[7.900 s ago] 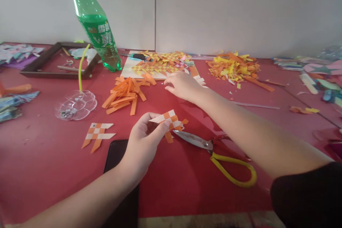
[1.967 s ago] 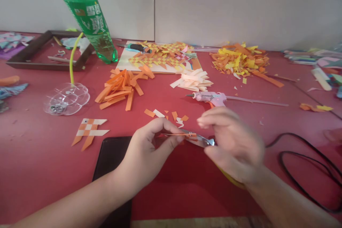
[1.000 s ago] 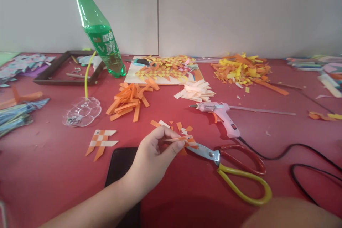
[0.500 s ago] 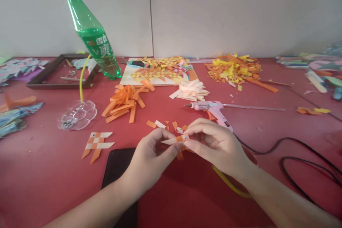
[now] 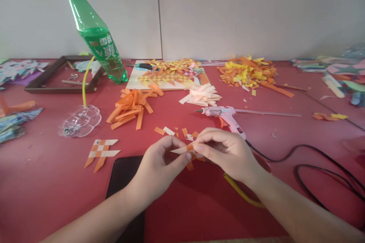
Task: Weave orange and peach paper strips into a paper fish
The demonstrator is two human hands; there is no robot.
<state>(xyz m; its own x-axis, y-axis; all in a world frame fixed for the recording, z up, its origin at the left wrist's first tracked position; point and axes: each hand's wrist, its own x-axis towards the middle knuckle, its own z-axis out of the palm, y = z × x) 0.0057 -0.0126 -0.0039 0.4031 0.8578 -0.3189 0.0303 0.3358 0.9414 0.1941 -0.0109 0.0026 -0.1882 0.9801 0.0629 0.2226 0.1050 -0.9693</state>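
Between both hands is a small woven paper fish (image 5: pixel 190 148) in orange and cream strips. My left hand (image 5: pixel 163 165) pinches its left part between thumb and forefinger. From the other side, my right hand (image 5: pixel 225 152) presses its thumb over the upper right of the fish, where the strips are hidden. A finished-looking woven paper fish (image 5: pixel 102 151) with a small eye lies flat to the left. Short paper offcuts (image 5: pixel 171 131) are scattered just beyond my fingers. Behind my right hand rests a pink glue gun (image 5: pixel 225 114) with a clear glue stick in it.
Orange strips (image 5: pixel 129 108), cream strips (image 5: pixel 202 95) and yellow-orange scraps (image 5: pixel 248 72) lie in piles. A green bottle (image 5: pixel 97 38) stands by a dark frame (image 5: pixel 61 90). A clear flower-shaped dish (image 5: pixel 81 119), a black phone-like slab (image 5: pixel 125 182) and a black cable (image 5: pixel 296 163) lie nearer.
My right thumb has moved onto the upper right of the woven fish, covering the eye seen there before. The view has shifted slightly; other things stay in place.
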